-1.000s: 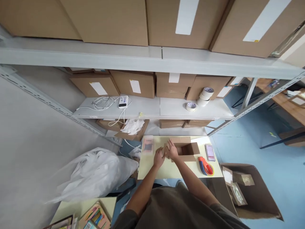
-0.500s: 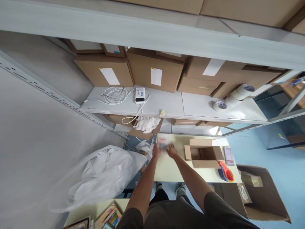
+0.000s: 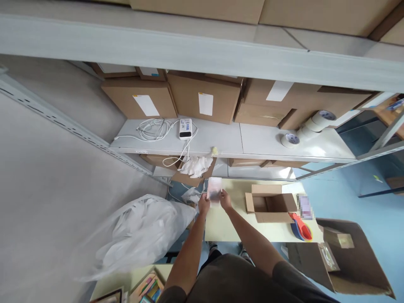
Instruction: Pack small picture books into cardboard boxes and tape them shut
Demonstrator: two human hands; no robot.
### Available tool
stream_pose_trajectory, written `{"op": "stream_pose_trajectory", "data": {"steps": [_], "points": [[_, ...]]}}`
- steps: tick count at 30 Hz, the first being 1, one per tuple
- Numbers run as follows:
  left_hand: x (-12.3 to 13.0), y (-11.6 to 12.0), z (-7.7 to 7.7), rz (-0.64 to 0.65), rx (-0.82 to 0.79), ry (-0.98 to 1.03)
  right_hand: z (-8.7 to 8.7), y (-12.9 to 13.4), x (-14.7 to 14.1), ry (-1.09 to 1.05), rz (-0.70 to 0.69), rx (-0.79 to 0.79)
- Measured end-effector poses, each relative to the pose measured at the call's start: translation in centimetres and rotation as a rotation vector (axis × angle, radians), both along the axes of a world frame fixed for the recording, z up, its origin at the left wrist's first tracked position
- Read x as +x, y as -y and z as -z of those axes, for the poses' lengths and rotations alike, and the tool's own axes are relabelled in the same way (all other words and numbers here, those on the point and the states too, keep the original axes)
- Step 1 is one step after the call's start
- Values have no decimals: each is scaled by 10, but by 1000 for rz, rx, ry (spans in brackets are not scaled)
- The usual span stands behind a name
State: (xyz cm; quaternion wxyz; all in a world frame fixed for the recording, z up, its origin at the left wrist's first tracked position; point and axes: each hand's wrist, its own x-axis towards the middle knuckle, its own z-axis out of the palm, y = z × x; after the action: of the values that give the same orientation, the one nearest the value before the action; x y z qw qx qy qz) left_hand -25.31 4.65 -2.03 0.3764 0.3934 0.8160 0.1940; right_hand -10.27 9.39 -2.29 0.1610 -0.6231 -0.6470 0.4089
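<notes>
A small flat pinkish-white packet (image 3: 215,188) with a greyish lower part is held between my two hands over the left end of the pale yellow table (image 3: 221,227). My left hand (image 3: 204,203) grips its left edge and my right hand (image 3: 225,199) its right edge. What is printed on it is too blurred to read. To the right of my hands stands an open cardboard box (image 3: 268,204) with its flaps folded out. Beside that box lie nested coloured scoops (image 3: 301,229), red on top with blue and yellow below.
Above the table is a grey shelf (image 3: 214,136) with cartons, a white power strip (image 3: 185,128), coiled cable and tape rolls (image 3: 290,140). A big plastic bag (image 3: 142,231) bulges at the left. A large open carton (image 3: 356,256) stands at the lower right.
The packet is raised more upright between my hands and shows more of its face. My left hand has moved slightly left and down. The view has shifted a little.
</notes>
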Motion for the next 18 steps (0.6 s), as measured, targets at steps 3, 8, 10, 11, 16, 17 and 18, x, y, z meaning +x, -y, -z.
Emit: {"op": "stream_pose_trajectory", "data": {"steps": [3, 8, 10, 11, 16, 17, 18], "points": [[6, -1, -21, -58, 103, 74, -23, -10, 14, -43, 126, 21], [35, -10, -68, -59, 311, 213, -70, -23, 52, -144, 206, 196], [58, -15, -88, -40, 377, 229, -86, -26, 76, -170, 225, 248], [72, -18, -97, -30, 403, 236, -94, -28, 90, -176, 243, 261], [158, -36, -133, -1, 474, 236, -120, -34, 180, -168, 320, 231], [177, -40, -137, 10, 470, 234, -123, -34, 201, -158, 330, 217], [197, -43, -140, 21, 454, 244, -125, -34, 221, -144, 343, 205]]}}
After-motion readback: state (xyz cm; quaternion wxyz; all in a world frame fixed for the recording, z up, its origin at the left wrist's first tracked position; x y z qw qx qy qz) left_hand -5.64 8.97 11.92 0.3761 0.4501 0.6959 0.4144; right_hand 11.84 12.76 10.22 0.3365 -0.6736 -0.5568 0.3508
